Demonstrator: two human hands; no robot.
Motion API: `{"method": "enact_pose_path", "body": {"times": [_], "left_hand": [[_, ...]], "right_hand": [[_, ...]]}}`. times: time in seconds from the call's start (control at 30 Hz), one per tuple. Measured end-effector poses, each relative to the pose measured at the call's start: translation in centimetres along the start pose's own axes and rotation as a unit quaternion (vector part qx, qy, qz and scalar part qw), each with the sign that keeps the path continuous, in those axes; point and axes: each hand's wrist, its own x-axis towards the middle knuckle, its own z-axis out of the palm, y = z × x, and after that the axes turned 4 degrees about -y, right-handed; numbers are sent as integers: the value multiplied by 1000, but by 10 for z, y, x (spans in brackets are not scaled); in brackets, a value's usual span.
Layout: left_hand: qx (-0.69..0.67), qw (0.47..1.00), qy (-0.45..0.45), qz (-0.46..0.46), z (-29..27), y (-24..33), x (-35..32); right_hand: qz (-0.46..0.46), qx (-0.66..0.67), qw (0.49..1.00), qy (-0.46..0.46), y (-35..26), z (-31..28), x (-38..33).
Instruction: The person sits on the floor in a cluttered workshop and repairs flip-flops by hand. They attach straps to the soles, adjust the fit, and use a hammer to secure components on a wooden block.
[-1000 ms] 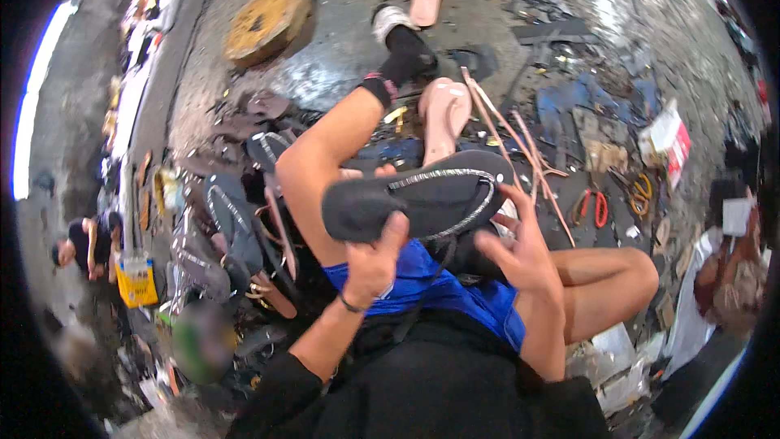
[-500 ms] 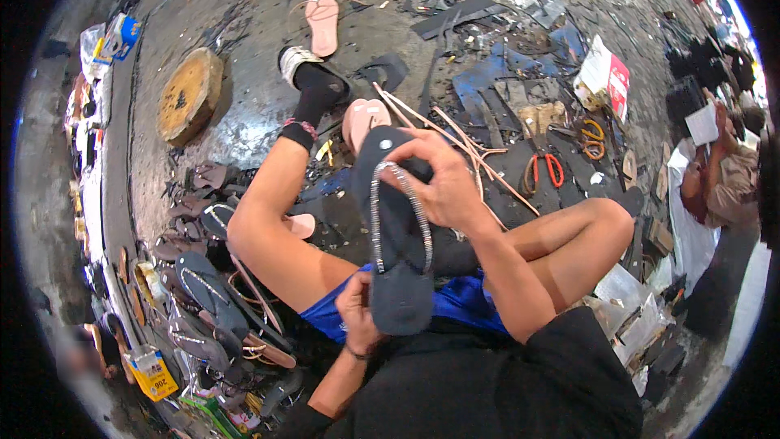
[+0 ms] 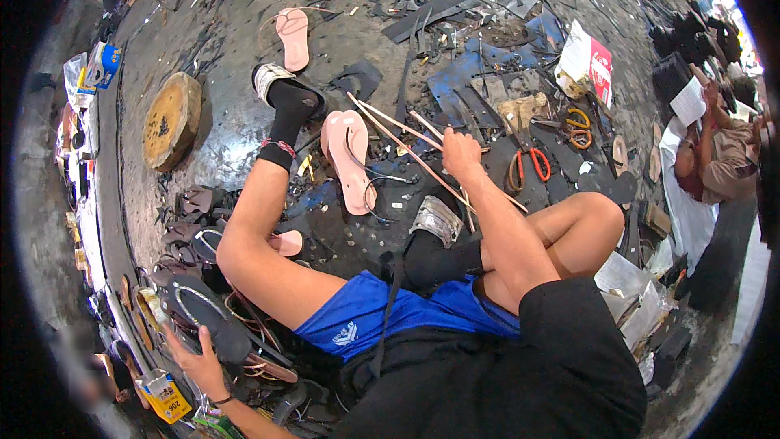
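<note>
I sit on a wet floor with my legs out, in blue shorts and black socks. My left hand (image 3: 195, 360) is low at my left side, gripping a dark flip-flop (image 3: 203, 319) at the edge of a heap of dark sandals (image 3: 191, 211). My right hand (image 3: 459, 153) is stretched forward, fingers curled down on thin pinkish strips (image 3: 398, 126) lying on the floor; whether it grips them is unclear. A pink sandal sole (image 3: 348, 161) with a loose dark strap lies between my left foot and that hand.
Red-handled scissors (image 3: 528, 167) and yellow-handled scissors (image 3: 578, 126) lie right of my hand among rubber scraps. A second pink sole (image 3: 292, 36) lies farther off, a round wooden block (image 3: 171, 118) at the left. Another person (image 3: 715, 154) sits at the right.
The dark flip-flop, held in front of me by both hands, has gone down to my left in the left hand alone. My right hand let go and reached forward to the strips.
</note>
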Motion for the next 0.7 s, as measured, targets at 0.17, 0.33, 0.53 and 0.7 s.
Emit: {"method": "enact_pose_path", "body": {"times": [0.17,0.33,0.53,0.7], "left_hand": [[-377,908,-180,-43,44,134,-4],[-718,562,-407,-51,122,281,0],[-783,576,-177,-153,108,231,80],[-782,601,-6,-164,101,188,101]], "right_hand": [[-72,337,938,-32,-37,-52,-28],[-265,443,855,-47,-103,-111,-120],[-144,419,890,-106,-45,-151,-162],[-147,368,916,-58,7,-178,-166]]}}
